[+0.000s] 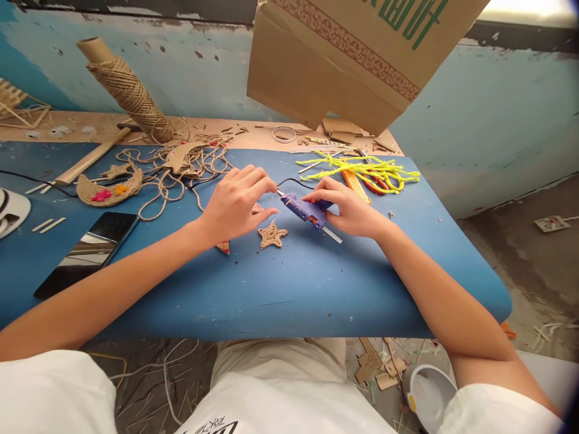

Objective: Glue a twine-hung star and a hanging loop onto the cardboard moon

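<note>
The glue gun [307,212] is clasped by the right hand [355,212] just beyond the star [272,235]. The left hand [235,205], narrowed, is set at its tip, though whether anything is gripped cannot be told. Fingers are best kept off the hot nozzle.

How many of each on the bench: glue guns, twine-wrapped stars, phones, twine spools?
Glue gun: 1
Twine star: 1 in full view
Phone: 1
Twine spool: 1
Total: 4
</note>
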Demonstrator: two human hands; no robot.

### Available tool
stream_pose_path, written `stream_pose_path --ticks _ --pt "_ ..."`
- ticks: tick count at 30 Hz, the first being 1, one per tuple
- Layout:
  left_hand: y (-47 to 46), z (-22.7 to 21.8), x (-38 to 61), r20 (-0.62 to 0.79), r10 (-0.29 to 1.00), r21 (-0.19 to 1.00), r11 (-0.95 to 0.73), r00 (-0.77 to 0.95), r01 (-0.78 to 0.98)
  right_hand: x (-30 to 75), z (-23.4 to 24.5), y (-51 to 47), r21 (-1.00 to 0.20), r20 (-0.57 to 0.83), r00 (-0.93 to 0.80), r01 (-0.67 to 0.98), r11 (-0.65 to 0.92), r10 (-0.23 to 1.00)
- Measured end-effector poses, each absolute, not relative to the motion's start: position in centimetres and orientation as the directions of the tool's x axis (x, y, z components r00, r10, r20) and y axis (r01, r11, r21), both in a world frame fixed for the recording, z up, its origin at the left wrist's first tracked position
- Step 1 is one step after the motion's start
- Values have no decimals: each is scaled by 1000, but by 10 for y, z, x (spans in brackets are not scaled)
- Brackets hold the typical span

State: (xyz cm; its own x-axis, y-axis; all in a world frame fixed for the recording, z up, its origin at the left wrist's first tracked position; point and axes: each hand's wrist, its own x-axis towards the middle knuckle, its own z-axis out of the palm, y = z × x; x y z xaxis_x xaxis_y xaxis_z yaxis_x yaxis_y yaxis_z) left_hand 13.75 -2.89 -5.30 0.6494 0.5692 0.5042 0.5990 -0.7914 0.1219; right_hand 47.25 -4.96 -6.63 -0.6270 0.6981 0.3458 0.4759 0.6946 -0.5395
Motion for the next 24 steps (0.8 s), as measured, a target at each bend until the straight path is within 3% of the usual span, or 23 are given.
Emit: stream_pose_path --ticks 5,11,20,24 --pt "-50 -56 133 638 431 47 -849 638 526 467 -62 -59 -542 390 -658 402 738 644" --pt "-58 -54 135 644 380 -15 -861 664 508 460 -62 -64 -506 361 -677 435 745 641" --pt "-52 -55 133 711 142 -255 -861 689 440 461 -60 -66 -498 366 -694 417 760 620" --pt "-52 -55 135 735 85 -270 -873 672 406 461 -59 -67 -490 361 -697 424 762 620"
